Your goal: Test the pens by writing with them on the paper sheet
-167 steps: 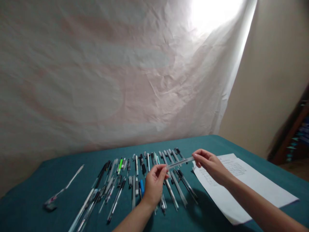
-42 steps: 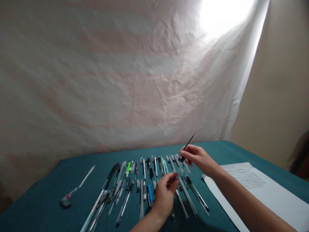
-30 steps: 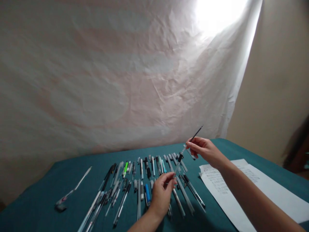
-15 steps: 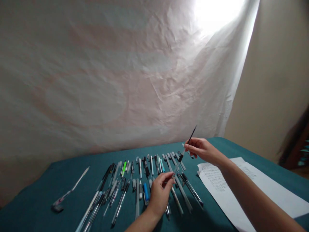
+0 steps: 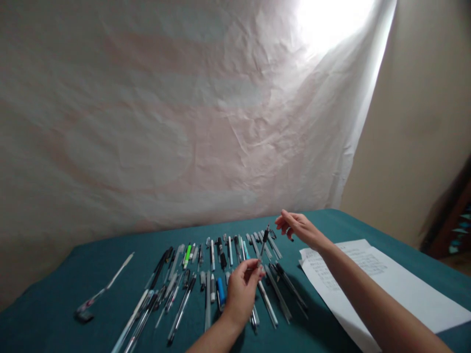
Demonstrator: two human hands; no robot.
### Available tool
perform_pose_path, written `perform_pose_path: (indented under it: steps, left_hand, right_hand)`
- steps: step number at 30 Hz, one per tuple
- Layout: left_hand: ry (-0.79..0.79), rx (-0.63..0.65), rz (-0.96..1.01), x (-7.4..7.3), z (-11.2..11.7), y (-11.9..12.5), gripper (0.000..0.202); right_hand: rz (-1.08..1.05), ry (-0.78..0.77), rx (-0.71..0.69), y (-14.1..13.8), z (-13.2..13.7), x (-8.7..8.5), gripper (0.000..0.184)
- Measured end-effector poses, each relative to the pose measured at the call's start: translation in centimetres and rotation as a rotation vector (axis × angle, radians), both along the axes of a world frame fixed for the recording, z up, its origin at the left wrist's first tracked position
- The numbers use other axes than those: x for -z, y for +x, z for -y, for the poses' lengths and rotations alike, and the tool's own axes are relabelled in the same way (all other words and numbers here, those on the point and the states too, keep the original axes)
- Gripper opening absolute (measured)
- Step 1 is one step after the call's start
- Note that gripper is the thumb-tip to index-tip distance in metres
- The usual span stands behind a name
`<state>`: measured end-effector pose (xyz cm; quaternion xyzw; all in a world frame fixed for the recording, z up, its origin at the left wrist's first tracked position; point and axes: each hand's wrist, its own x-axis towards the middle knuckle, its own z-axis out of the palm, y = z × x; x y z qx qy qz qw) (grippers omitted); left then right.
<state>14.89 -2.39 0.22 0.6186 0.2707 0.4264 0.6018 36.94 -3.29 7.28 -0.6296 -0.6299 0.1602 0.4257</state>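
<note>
My left hand (image 5: 243, 284) pinches the lower end of a clear pen (image 5: 263, 246) between thumb and fingertips. The pen stands nearly upright, its black grip and tip pointing up. To the right and a little above it is my right hand (image 5: 299, 229), with nothing in it and its fingers loosely apart. Below and around my left hand lie several pens and parts, among them a blue marker (image 5: 221, 292), a white-capped pen (image 5: 212, 288) and some clear barrels (image 5: 277, 294). A black pen (image 5: 292, 284) rests to the right of these.
More pens lie in loose rows on the green tablecloth (image 5: 47, 314), with a lime-green highlighter (image 5: 187, 256) among them. A thin white stick with a dark end (image 5: 108, 287) lies far left. Written paper sheets (image 5: 390, 284) sit under my right forearm. A pale sheet (image 5: 165, 122) hangs behind.
The dark refill that stuck up from my right fingers now sits down in the pen, only the tip showing. My right hand has let go and drawn slightly off; the pen is more upright.
</note>
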Motion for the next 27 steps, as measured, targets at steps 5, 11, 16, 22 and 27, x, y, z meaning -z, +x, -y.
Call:
perform_pose_path:
  steps: [5,11,16,22,27]
  left_hand:
    - [0.011,0.009,-0.007,0.0,0.0,-0.1,0.029]
    - [0.029,0.002,0.002,0.1,-0.1,0.0,0.027]
    - [-0.001,-0.009,-0.006,-0.2,-0.1,0.0,0.028]
    - [0.011,-0.014,-0.001,-0.4,0.0,-0.2,0.027]
    - [0.016,-0.007,-0.014,-0.4,0.0,-0.2,0.027]
  right_hand:
    - [0.417,-0.004,0.188,1.7,-2.6,5.7,0.028]
    - [0.6,-0.078,0.09,1.6,-2.8,8.8,0.043]
    - [0.673,-0.117,0.09,1.8,-3.0,8.9,0.045]
    - [0.678,-0.164,0.156,1.7,-2.7,8.5,0.026]
    - [0.628,-0.185,0.226,1.5,-2.4,8.6,0.024]
